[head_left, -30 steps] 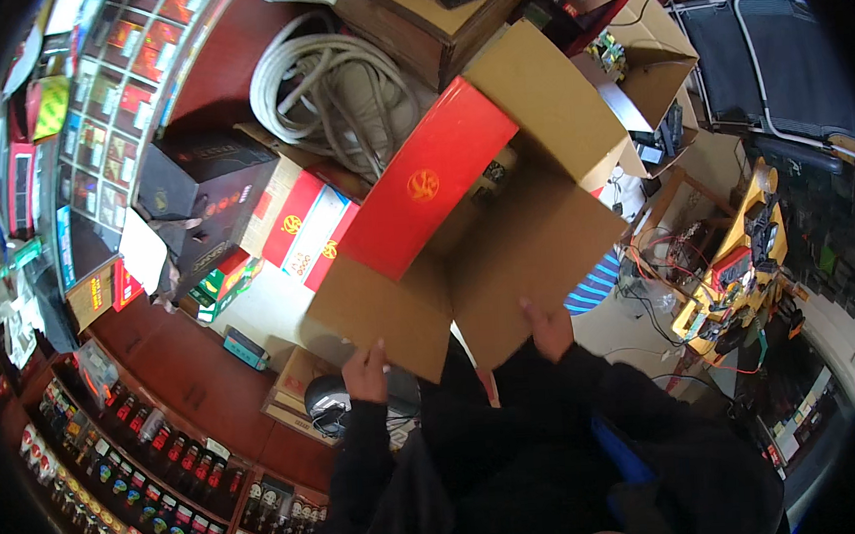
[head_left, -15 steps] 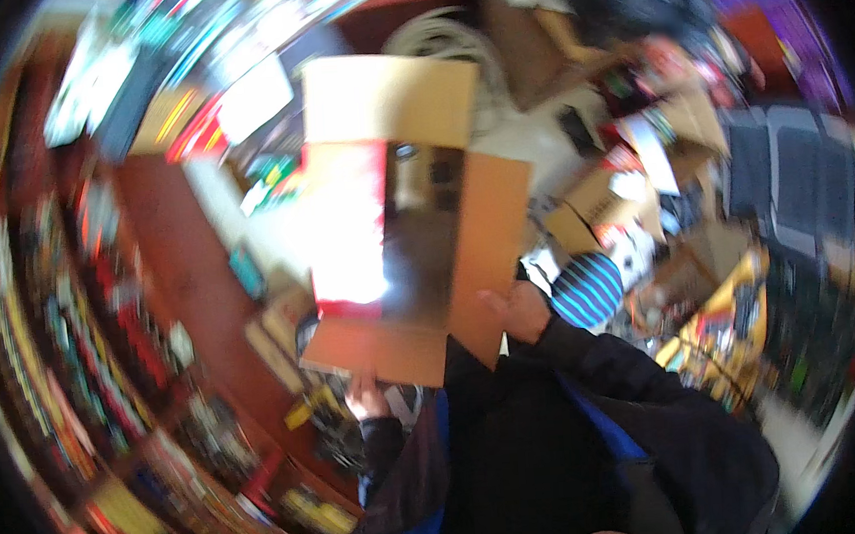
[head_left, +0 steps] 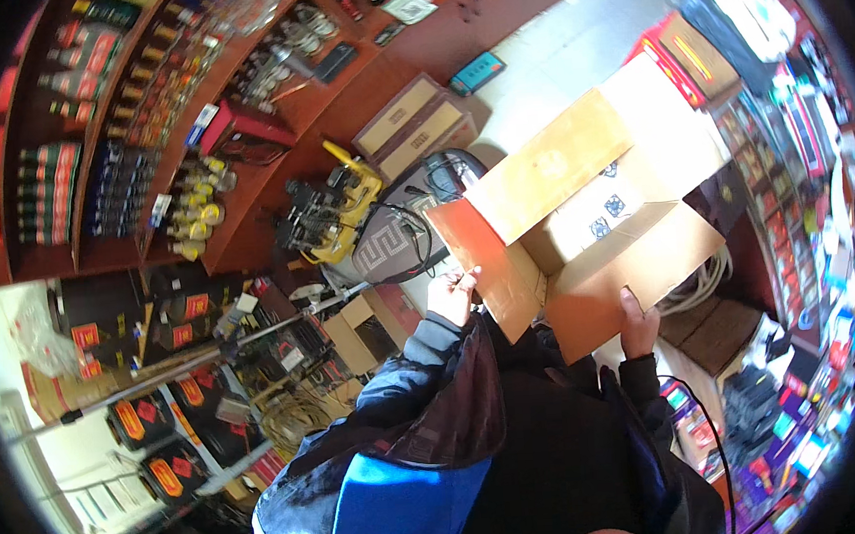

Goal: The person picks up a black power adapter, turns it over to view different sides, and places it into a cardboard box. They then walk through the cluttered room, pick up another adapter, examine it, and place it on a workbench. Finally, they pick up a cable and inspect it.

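Note:
Between my hands is a brown cardboard box [head_left: 541,289], tilted, with its flaps spread open. A pale inner surface with dark printed marks shows inside; deeper down I cannot make out. My left hand [head_left: 452,295] pinches the edge of the reddish-brown flap at the box's left. My right hand [head_left: 638,323] grips the near flap, its thumb lying on the cardboard and its fingers hidden underneath. Strong light washes out the far right side of the box.
Beyond my left hand stand a yellow-and-black machine [head_left: 336,209] and a closed carton [head_left: 414,126]. Shelves of bottles [head_left: 51,192] line the far left. A teal box [head_left: 477,73] lies on the floor. Coiled pale hose [head_left: 700,285] sits right of the box.
My view has swung round, bringing the bottle shelves to the upper left. The box now appears turned and farther right, with both hands still on its flaps.

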`<state>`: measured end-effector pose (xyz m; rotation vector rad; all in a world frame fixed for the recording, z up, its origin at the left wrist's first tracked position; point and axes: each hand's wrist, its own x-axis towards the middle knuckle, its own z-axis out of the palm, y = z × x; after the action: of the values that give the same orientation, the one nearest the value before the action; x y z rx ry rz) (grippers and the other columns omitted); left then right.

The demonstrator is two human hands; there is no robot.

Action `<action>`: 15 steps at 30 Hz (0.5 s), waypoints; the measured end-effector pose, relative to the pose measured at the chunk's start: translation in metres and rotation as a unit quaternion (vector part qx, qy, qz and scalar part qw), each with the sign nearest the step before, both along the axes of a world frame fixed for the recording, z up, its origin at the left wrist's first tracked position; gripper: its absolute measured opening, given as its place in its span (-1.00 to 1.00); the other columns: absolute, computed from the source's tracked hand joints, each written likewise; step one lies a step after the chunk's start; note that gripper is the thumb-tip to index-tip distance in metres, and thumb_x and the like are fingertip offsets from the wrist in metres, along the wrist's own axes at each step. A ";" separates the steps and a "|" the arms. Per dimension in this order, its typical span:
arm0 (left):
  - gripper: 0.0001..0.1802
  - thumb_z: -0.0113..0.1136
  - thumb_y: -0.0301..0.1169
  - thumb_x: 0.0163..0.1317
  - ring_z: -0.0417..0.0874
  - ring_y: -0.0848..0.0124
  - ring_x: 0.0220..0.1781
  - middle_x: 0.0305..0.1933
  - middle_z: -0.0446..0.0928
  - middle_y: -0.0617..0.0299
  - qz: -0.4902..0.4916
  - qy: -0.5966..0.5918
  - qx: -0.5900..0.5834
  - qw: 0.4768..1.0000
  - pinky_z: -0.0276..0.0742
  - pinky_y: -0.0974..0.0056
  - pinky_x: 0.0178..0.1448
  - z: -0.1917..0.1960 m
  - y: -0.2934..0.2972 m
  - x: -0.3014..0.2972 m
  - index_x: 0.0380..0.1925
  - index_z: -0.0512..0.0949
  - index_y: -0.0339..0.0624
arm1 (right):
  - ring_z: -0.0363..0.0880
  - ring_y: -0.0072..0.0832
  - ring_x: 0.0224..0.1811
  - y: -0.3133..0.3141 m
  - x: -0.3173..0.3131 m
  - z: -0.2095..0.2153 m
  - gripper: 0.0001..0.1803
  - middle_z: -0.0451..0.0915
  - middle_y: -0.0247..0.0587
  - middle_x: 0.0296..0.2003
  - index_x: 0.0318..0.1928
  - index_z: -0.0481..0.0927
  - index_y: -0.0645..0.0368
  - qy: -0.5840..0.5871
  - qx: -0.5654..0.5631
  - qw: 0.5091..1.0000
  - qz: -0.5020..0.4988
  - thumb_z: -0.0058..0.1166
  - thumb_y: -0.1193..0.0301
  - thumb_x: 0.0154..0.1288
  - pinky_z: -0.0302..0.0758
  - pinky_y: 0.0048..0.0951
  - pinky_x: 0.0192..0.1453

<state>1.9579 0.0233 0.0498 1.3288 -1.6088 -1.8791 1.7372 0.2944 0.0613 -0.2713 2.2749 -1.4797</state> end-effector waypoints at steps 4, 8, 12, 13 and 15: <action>-0.74 0.30 -0.35 0.36 0.45 0.62 -0.46 -0.58 0.50 0.36 0.046 0.019 0.003 0.999 0.40 0.38 -0.35 0.031 -0.045 -0.003 -0.44 0.64 -0.33 | 0.70 -0.29 -0.03 -0.053 -0.045 0.018 -0.67 0.74 0.02 -0.12 0.01 0.66 0.44 0.142 0.053 0.974 0.167 -0.03 0.46 0.41 0.55 -0.33 0.13; -0.69 0.27 -0.27 0.39 0.35 0.60 -0.52 -0.61 0.43 0.38 0.060 -0.030 -0.193 0.979 0.35 0.37 -0.42 0.063 -0.118 -0.024 -0.42 0.64 -0.32 | 0.71 -0.30 -0.08 -0.147 -0.084 -0.001 -0.65 0.73 0.01 -0.11 0.03 0.66 0.41 -0.012 -0.175 0.980 0.097 -0.03 0.42 0.42 0.58 -0.31 0.10; -0.70 0.22 -0.28 0.41 0.48 0.58 -0.55 -0.60 0.52 0.29 0.104 -0.002 -0.146 0.984 0.39 0.39 -0.46 0.070 -0.213 -0.051 -0.36 0.66 -0.33 | 0.66 -0.42 -0.06 -0.258 -0.135 -0.017 -0.59 0.73 -0.07 -0.11 0.00 0.66 0.46 -0.131 -0.146 0.973 0.123 0.14 0.29 0.39 0.57 -0.34 0.08; -0.71 0.21 -0.29 0.41 0.50 0.58 -0.56 -0.60 0.54 0.27 0.124 0.018 -0.131 0.983 0.40 0.39 -0.47 0.069 -0.234 -0.056 -0.32 0.68 -0.33 | 0.65 -0.46 -0.05 -0.292 -0.141 -0.024 -0.55 0.73 -0.09 -0.11 -0.01 0.67 0.47 -0.159 -0.121 0.975 0.101 0.20 0.24 0.37 0.56 -0.36 0.07; -0.73 0.20 -0.31 0.41 0.50 0.59 -0.56 -0.60 0.54 0.31 0.128 -0.005 -0.173 0.977 0.43 0.38 -0.45 0.062 -0.277 -0.062 -0.30 0.70 -0.33 | 0.63 -0.46 -0.11 -0.351 -0.142 -0.044 -0.49 0.72 -0.11 -0.13 -0.07 0.67 0.48 -0.232 -0.155 0.957 0.078 0.27 0.16 0.33 0.55 -0.39 0.00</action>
<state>1.8960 -0.2537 0.1119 1.3191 -1.5910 -1.3718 1.5949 -0.0561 0.0173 -0.1648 1.6185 -1.6112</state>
